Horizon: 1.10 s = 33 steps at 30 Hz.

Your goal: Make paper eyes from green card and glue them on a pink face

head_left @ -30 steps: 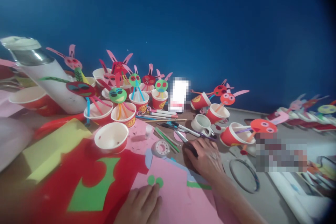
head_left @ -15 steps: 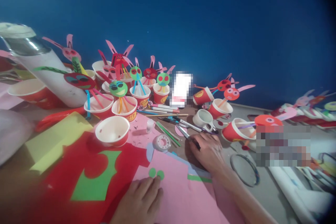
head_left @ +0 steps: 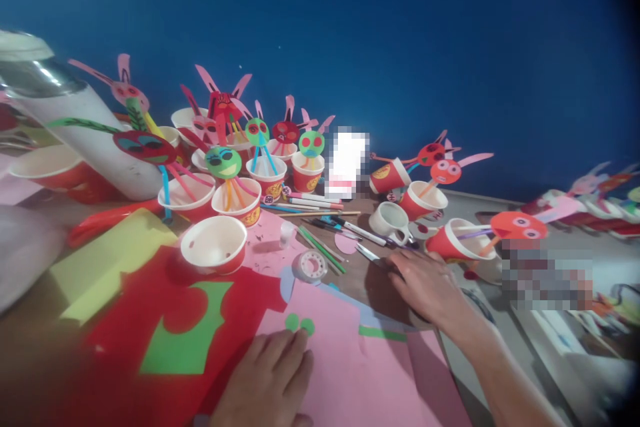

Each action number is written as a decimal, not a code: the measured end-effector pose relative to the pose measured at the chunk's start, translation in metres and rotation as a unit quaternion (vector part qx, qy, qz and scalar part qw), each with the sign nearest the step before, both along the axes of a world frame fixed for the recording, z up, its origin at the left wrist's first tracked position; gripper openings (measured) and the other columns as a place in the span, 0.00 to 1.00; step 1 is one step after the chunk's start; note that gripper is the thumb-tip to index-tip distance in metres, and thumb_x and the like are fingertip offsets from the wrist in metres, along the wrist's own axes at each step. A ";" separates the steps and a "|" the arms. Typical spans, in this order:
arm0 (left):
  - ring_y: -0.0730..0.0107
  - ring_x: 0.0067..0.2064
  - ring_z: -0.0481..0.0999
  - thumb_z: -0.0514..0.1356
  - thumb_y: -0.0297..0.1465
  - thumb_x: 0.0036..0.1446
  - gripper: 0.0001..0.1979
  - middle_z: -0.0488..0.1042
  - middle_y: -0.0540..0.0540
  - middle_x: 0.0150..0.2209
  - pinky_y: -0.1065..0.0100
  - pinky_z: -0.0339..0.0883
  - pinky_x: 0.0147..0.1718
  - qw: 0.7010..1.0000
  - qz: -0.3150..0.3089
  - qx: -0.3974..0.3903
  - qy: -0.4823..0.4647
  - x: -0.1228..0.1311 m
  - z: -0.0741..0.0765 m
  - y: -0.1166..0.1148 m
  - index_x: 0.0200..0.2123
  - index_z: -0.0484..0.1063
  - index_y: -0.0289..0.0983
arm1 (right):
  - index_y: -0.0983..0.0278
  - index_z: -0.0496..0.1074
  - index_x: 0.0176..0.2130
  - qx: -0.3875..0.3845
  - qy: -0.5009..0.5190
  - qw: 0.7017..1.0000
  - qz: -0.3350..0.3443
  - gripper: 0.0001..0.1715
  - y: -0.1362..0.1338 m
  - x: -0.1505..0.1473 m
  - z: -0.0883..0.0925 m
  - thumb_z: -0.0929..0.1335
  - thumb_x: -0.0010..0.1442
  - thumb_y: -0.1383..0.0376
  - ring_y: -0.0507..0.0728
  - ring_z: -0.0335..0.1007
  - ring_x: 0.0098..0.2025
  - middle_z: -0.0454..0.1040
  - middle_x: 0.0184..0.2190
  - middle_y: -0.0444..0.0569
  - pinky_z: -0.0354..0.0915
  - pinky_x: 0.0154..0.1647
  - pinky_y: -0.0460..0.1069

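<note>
My left hand (head_left: pixel 267 373) lies flat on a pink paper sheet (head_left: pixel 340 360), fingers stretched out. Two small green paper circles (head_left: pixel 299 324) sit at its fingertips. My right hand (head_left: pixel 427 287) is low over the table, right of the pink sheet, its fingers curled down around the dark end of a slim pen-like tool (head_left: pixel 369 253). The tool's pale pointed end sticks out to the left; its exact kind is unclear. Beside it are a pink paper disc (head_left: pixel 346 243), green sticks (head_left: pixel 323 250) and a white tape roll (head_left: pixel 313 267). Left of my left hand, a cut green paper piece (head_left: pixel 175 347) rests on red paper (head_left: pixel 120 320).
Red paper cups (head_left: pixel 187 197) with paper animal figures stand along the blue wall (head_left: pixel 320 33). A bare cup (head_left: pixel 214 245) is nearer. A white mug (head_left: pixel 389 220) stands beyond my right hand. Markers (head_left: pixel 315 203), yellow paper (head_left: pixel 113 257) and a large white flask (head_left: pixel 95 127) are also there.
My right hand has moved to the right, and the pen-like tool has shifted right with it. My left hand stays on the pink paper. The view has tilted slightly.
</note>
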<state>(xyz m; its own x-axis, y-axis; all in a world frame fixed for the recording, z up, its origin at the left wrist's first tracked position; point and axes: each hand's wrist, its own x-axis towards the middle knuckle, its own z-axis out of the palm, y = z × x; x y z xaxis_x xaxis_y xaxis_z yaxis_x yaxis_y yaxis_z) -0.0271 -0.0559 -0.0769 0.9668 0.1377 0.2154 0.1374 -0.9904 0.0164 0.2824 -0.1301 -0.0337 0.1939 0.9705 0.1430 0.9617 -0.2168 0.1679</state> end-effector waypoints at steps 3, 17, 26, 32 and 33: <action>0.55 0.47 0.71 0.52 0.49 0.61 0.25 0.74 0.41 0.52 0.57 0.60 0.43 0.997 -0.004 -0.046 0.058 0.000 0.010 -0.001 0.49 0.71 0.36 | 0.62 0.71 0.32 0.036 -0.001 0.999 0.010 0.04 0.001 -0.004 0.000 0.65 0.56 0.68 0.61 0.73 0.33 0.78 0.29 0.50 0.55 0.37 0.54; 0.56 0.49 0.67 0.52 0.48 0.62 0.24 0.69 0.41 0.56 0.58 0.59 0.45 0.995 0.005 -0.068 0.070 -0.003 0.014 -0.003 0.52 0.68 0.36 | 0.62 0.71 0.31 0.116 0.203 0.927 0.293 0.13 0.012 -0.094 -0.014 0.62 0.64 0.71 0.52 0.68 0.25 0.72 0.20 0.43 0.55 0.35 0.50; 0.53 0.53 0.65 0.49 0.46 0.63 0.24 0.68 0.40 0.58 0.55 0.56 0.49 0.993 0.013 -0.092 0.076 -0.003 0.020 -0.004 0.53 0.68 0.36 | 0.62 0.67 0.25 0.121 0.214 0.928 0.279 0.16 0.014 -0.097 -0.017 0.62 0.64 0.70 0.51 0.65 0.23 0.70 0.18 0.42 0.55 0.32 0.49; 0.54 0.52 0.64 0.51 0.48 0.60 0.25 0.69 0.41 0.56 0.56 0.55 0.49 0.997 0.021 -0.056 0.039 -0.006 -0.001 -0.007 0.52 0.69 0.38 | 0.62 0.66 0.23 0.136 0.211 0.929 0.272 0.17 0.015 -0.098 -0.019 0.61 0.63 0.69 0.50 0.63 0.22 0.67 0.17 0.41 0.56 0.32 0.49; 0.55 0.52 0.64 0.51 0.48 0.60 0.25 0.69 0.41 0.56 0.57 0.55 0.50 0.998 0.023 -0.048 0.023 -0.007 -0.005 -0.007 0.52 0.70 0.39 | 0.62 0.65 0.23 0.138 0.210 0.930 0.269 0.16 0.016 -0.098 -0.018 0.62 0.62 0.69 0.50 0.63 0.21 0.67 0.17 0.41 0.56 0.32 0.49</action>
<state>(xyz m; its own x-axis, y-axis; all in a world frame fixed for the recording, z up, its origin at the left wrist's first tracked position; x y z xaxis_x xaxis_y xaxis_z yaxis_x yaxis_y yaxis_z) -0.0337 -0.0630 -0.0819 0.9674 0.1999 0.1552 0.1855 -0.9773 0.1028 0.1842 -0.1144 -0.0522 -0.2150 0.8809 0.4216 0.9116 0.3359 -0.2371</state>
